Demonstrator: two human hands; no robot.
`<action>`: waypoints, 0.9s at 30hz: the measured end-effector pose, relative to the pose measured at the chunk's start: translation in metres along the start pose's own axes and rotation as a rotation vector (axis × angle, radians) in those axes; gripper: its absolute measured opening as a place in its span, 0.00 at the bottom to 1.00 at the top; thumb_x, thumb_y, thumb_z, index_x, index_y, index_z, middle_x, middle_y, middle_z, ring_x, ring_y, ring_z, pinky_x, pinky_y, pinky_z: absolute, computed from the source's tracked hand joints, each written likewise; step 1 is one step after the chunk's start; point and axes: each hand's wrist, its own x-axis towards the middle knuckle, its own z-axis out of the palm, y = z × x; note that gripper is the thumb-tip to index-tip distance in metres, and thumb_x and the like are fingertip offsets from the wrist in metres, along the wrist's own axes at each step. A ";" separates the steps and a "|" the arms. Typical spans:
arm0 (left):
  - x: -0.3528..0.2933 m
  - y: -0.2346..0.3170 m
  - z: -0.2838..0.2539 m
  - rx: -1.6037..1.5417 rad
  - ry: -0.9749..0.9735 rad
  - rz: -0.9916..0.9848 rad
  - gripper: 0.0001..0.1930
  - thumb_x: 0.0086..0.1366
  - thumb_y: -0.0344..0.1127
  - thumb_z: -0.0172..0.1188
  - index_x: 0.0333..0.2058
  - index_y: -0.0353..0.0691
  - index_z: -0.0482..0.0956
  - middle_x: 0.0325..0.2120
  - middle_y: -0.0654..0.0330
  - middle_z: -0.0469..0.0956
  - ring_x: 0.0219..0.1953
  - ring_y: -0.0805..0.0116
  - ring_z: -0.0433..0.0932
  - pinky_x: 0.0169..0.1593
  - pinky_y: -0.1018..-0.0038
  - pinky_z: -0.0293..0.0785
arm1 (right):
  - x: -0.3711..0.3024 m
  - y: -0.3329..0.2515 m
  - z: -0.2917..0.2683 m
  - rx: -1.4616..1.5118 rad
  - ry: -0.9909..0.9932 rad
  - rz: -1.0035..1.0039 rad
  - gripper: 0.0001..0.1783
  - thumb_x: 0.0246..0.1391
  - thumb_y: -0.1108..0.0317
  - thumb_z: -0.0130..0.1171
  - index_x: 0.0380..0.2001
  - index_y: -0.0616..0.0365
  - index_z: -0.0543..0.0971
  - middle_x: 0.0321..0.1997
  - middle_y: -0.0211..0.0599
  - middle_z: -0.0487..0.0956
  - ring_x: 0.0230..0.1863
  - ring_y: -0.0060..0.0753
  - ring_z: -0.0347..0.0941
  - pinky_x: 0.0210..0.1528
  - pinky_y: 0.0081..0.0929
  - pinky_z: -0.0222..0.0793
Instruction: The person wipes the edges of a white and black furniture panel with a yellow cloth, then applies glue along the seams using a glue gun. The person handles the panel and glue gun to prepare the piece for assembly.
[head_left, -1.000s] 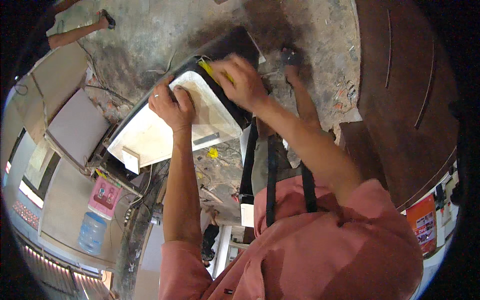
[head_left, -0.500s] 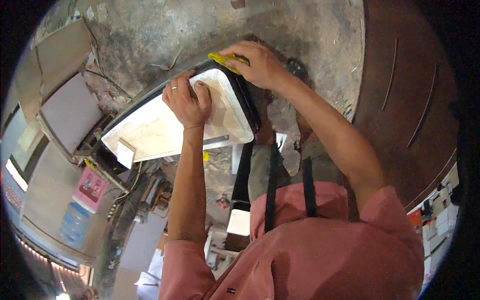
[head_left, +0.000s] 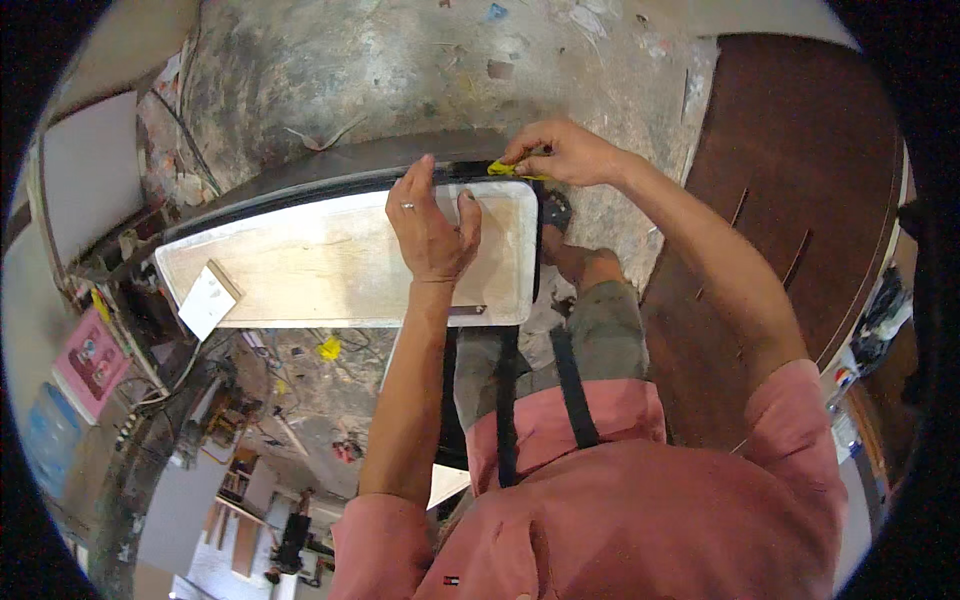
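Observation:
A long pale wooden panel (head_left: pixel 310 250) with rounded corners and a black edge (head_left: pixel 465 171) lies in front of me, white smears along its rim. My left hand (head_left: pixel 434 225), a ring on one finger, lies on the panel with its fingers stretched toward the far black edge; it is open. Near the panel's far right corner, my right hand (head_left: pixel 572 155) pinches a yellow cloth (head_left: pixel 501 169) against that edge. A small white-faced block (head_left: pixel 211 300) rests on the panel's left end. Close to the near right corner is a short dark strip (head_left: pixel 468 311).
A large dark brown sheet (head_left: pixel 790 170) spreads out on the right. Worn concrete floor (head_left: pixel 400 80) lies beyond the panel. At the left are a pink box (head_left: pixel 92 364), a blue plastic bottle (head_left: pixel 47 430) and cables. A yellow scrap (head_left: pixel 328 348) lies below the panel.
My view has turned, so the panel now lies nearly level across it. The right hand and the cloth are at the far edge's right end; the left hand stays on the panel.

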 end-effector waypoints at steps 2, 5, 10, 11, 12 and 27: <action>-0.001 -0.001 0.001 0.021 0.128 -0.061 0.32 0.58 0.33 0.63 0.61 0.31 0.67 0.55 0.45 0.73 0.56 0.43 0.69 0.63 0.54 0.62 | 0.027 -0.001 0.011 0.018 -0.055 -0.001 0.12 0.57 0.68 0.64 0.44 0.57 0.84 0.44 0.42 0.84 0.48 0.41 0.80 0.52 0.35 0.74; -0.005 -0.004 0.000 0.033 0.217 -0.116 0.31 0.60 0.34 0.61 0.61 0.30 0.67 0.55 0.46 0.72 0.56 0.45 0.68 0.64 0.53 0.61 | 0.127 -0.020 0.057 -0.047 -0.108 -0.223 0.13 0.59 0.62 0.63 0.45 0.54 0.84 0.44 0.43 0.83 0.47 0.44 0.80 0.51 0.37 0.74; -0.006 -0.006 0.001 -0.021 0.369 -0.310 0.29 0.61 0.33 0.58 0.61 0.29 0.66 0.57 0.43 0.70 0.58 0.45 0.68 0.64 0.54 0.61 | 0.270 -0.081 0.122 -0.176 -0.223 -0.305 0.18 0.60 0.51 0.59 0.48 0.45 0.84 0.47 0.40 0.84 0.51 0.48 0.79 0.52 0.45 0.75; -0.004 -0.003 0.002 -0.094 0.453 -0.441 0.29 0.61 0.31 0.55 0.62 0.28 0.64 0.57 0.42 0.69 0.59 0.47 0.68 0.66 0.55 0.61 | 0.286 -0.087 0.131 -0.181 -0.223 -0.323 0.18 0.59 0.49 0.59 0.48 0.43 0.84 0.48 0.40 0.84 0.51 0.49 0.80 0.51 0.46 0.75; 0.000 -0.003 0.002 -0.099 0.529 -0.514 0.29 0.61 0.30 0.54 0.62 0.28 0.64 0.57 0.42 0.69 0.59 0.47 0.68 0.66 0.55 0.60 | 0.290 -0.094 0.136 -0.177 -0.227 -0.336 0.19 0.59 0.48 0.59 0.49 0.40 0.84 0.49 0.39 0.84 0.51 0.50 0.80 0.51 0.48 0.76; 0.037 -0.088 -0.058 0.426 0.521 -0.805 0.24 0.64 0.32 0.52 0.57 0.26 0.68 0.52 0.39 0.69 0.54 0.43 0.67 0.62 0.52 0.61 | 0.180 -0.067 0.070 -0.309 -0.236 -0.348 0.10 0.60 0.61 0.58 0.43 0.48 0.81 0.49 0.39 0.78 0.55 0.47 0.72 0.54 0.49 0.69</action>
